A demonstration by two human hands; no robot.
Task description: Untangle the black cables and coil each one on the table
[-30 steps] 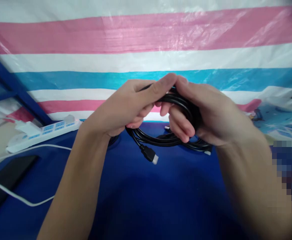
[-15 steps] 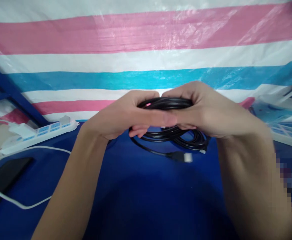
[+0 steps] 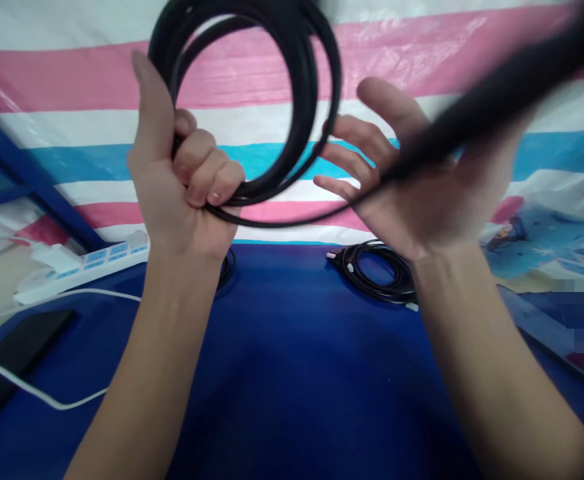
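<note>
My left hand (image 3: 187, 173) is wrapped round the lower left of a coiled black cable (image 3: 305, 87), its thumb pointing up along the coil. The coil is held upright, close to the camera, and its top runs out of view. From its bottom a loose end (image 3: 437, 137) sweeps up to the right, large and blurred, in front of my right palm. My right hand (image 3: 412, 207) is open with fingers spread at the coil's right side. Its fingertips are at the outer loop; whether they touch it I cannot tell.
On the blue table (image 3: 297, 360) lies a second coiled black cable (image 3: 399, 277), partly behind my right wrist. Part of another dark coil (image 3: 228, 270) shows by my left wrist. At left are a white power strip (image 3: 107, 260), a flat black object (image 3: 27, 340) and a white cord (image 3: 47, 400).
The coil has risen toward the camera and turned upright. My right hand has let go and spread its fingers, while my left still grips. The loose end has swung up to the right.
</note>
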